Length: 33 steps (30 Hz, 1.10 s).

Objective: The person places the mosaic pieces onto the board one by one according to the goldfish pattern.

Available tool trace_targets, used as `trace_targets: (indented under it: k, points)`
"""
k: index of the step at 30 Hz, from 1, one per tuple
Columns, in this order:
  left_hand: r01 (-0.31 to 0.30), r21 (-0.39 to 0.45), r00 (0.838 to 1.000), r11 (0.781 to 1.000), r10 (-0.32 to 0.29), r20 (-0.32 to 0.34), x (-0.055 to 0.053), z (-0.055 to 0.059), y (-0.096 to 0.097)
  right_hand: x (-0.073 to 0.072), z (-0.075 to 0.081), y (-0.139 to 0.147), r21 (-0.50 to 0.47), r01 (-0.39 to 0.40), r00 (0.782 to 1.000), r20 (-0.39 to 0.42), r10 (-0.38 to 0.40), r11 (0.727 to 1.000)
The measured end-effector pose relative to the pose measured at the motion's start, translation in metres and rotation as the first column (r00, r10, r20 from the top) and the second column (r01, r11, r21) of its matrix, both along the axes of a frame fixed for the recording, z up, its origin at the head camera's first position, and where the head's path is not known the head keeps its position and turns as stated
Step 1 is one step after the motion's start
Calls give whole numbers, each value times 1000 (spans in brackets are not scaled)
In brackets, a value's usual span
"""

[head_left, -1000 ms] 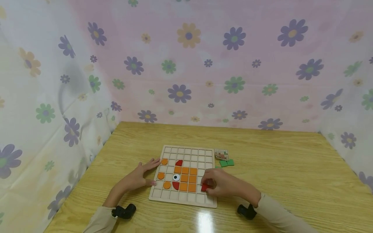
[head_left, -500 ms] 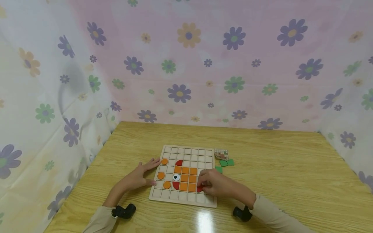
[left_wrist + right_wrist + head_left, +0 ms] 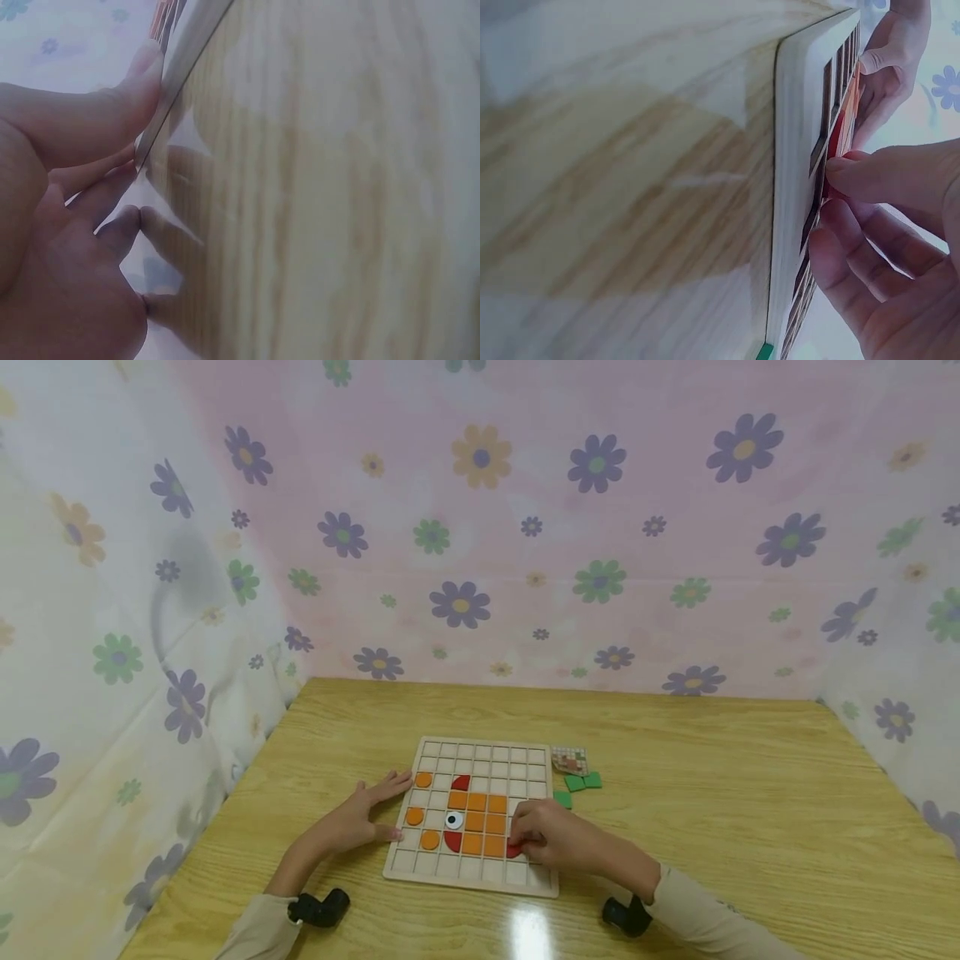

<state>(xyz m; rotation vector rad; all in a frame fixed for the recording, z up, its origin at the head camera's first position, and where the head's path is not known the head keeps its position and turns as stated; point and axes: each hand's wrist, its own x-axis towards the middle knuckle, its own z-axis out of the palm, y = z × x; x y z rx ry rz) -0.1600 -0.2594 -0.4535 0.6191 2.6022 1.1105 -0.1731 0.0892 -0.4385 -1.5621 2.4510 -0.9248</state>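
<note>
A square wooden grid board (image 3: 482, 768) lies on the table. My right hand (image 3: 555, 835) pinches a red tile (image 3: 513, 852) between thumb and fingertips, low over the board just right of the orange square tiles (image 3: 476, 822); the hand hides much of the tile. In the right wrist view the red tile (image 3: 826, 186) shows at the thumb tip, right at the grid. My left hand (image 3: 352, 823) rests with spread fingers and thumb against the board's left edge. Around the orange squares sit red quarter-round tiles (image 3: 453, 841), a white eye disc (image 3: 453, 820) and orange discs (image 3: 430, 840).
Right of the board lie several green tiles (image 3: 573, 783) and a small printed picture card (image 3: 570, 760). The wooden table (image 3: 712, 793) ends at a flowered cloth (image 3: 532, 577) behind and at the sides. Each wrist carries a black camera (image 3: 321, 908).
My right hand has moved left with the red tile, up to the orange squares, and then stayed there. A green tile beside the board has come into sight. The left hand keeps its place.
</note>
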Motion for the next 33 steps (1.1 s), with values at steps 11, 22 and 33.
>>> trace_targets:
  k: [11,22,33]
  points:
    - [2,0,1000,1000,-2,-6,0,-2,1,-1,10,16,73,96,994,53,-100,993]
    - [4,0,1000,1000,-4,-7,0,0,1,-8,14,35,96,145,989,17,-147,985]
    - [-4,1,1000,1000,4,0,1,1,1,-17,9,48,78,188,981,-50,-185,979]
